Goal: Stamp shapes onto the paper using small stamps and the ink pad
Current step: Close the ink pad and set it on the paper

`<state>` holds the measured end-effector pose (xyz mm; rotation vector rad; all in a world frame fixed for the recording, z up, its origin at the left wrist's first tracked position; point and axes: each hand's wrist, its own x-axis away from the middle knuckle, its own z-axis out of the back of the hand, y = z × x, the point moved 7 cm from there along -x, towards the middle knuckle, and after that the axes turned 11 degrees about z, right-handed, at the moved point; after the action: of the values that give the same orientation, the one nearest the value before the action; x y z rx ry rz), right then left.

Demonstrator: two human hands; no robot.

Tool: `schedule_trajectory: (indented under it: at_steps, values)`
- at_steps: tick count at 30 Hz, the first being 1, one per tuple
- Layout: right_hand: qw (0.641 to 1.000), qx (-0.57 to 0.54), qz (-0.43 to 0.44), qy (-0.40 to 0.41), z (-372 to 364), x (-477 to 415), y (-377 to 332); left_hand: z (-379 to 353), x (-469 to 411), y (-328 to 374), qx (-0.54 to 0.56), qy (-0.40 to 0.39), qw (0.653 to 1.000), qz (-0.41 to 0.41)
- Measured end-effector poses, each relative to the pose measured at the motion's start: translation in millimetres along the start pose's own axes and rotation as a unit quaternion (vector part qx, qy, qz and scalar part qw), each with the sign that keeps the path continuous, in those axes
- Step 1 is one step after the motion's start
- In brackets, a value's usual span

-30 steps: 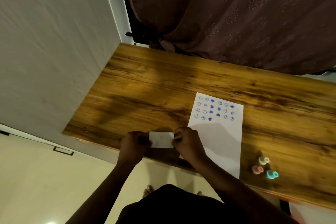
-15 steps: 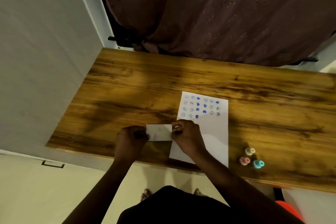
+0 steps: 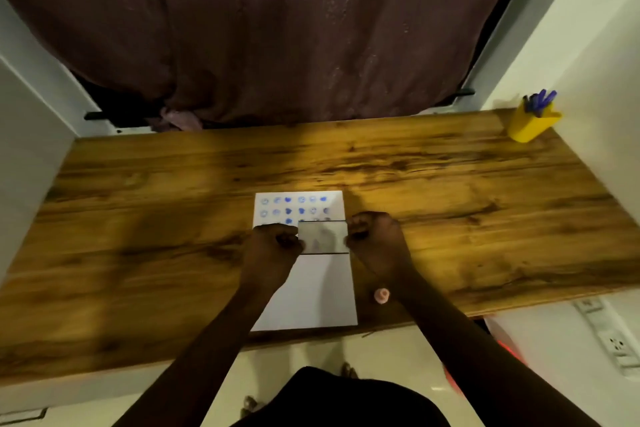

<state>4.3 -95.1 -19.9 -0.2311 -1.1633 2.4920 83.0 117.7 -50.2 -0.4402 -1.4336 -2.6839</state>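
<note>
Wood-grain brown, streaked dark, the surface point(image 3: 450, 184) runs between pale walls under a maroon curtain point(image 3: 277, 28). A yellow cup point(image 3: 531, 123) of blue pens stands at its far right corner. White paper point(image 3: 311, 291), with blurred blue prints near its far edge, lies flat. Above it the left hand point(image 3: 268, 250) and right hand point(image 3: 379, 243) pinch a small grey rectangular ink pad point(image 3: 322, 237), fingers closed on its ends. A pink stamp point(image 3: 381, 296) sits beside the right wrist.

one paper point(image 3: 311, 291), one stamp point(image 3: 381, 296) — two hands point(image 3: 273, 246)
</note>
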Motion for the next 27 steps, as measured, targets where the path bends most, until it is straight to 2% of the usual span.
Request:
schedule_trajectory:
  at_steps: [4, 12, 23, 27]
  values:
    - [0.999, 0.042, 0.003, 0.008, 41, -10, 29, -50, 1, 29, -0.034, -0.012, 0.998, -0.047]
    - [0.996, 0.078, -0.029, -0.013, 70, -31, 97, -129, -6, 43, -0.065, -0.078, 0.995, 0.004]
    - [0.998, 0.047, -0.046, -0.008, 68, -38, 139, -164, -9, 31, -0.083, -0.082, 0.992, 0.035]
    - [0.997, 0.069, -0.035, -0.006, 69, -40, 140, -166, -10, 28, -0.079, -0.083, 0.992, 0.043]
